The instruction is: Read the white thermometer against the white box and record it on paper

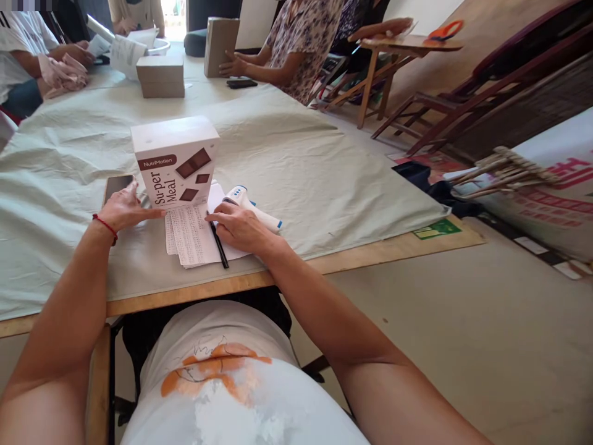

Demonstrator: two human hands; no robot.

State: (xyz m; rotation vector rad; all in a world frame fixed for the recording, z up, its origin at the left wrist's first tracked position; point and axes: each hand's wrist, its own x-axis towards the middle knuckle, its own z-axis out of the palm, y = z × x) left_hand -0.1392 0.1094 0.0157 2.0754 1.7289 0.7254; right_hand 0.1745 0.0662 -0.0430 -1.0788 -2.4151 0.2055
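Observation:
A white and brown "Super Meal" box [177, 164] stands upright on the covered table, at the far end of some printed sheets [185, 238]. My left hand [125, 207] is at the box's left side, fingers spread and thumb stretched toward its lower edge. Just beyond those fingers lies a phone [118, 184], partly covered by them. Over the papers, my right hand [238, 225] has its index finger pointing at the box's lower right corner, the other fingers loosely bent. Under it lies a black pen [218, 244]. A white and blue handheld thermometer [254, 207] rests behind that hand.
A plain cardboard box [160, 77] and a black phone [241, 83] lie farther back. One person in a patterned shirt [301, 43] holds another brown box [221, 46]; a person at left handles papers. The table's wooden edge [194, 296] runs before me. A chair [445, 105] stands right.

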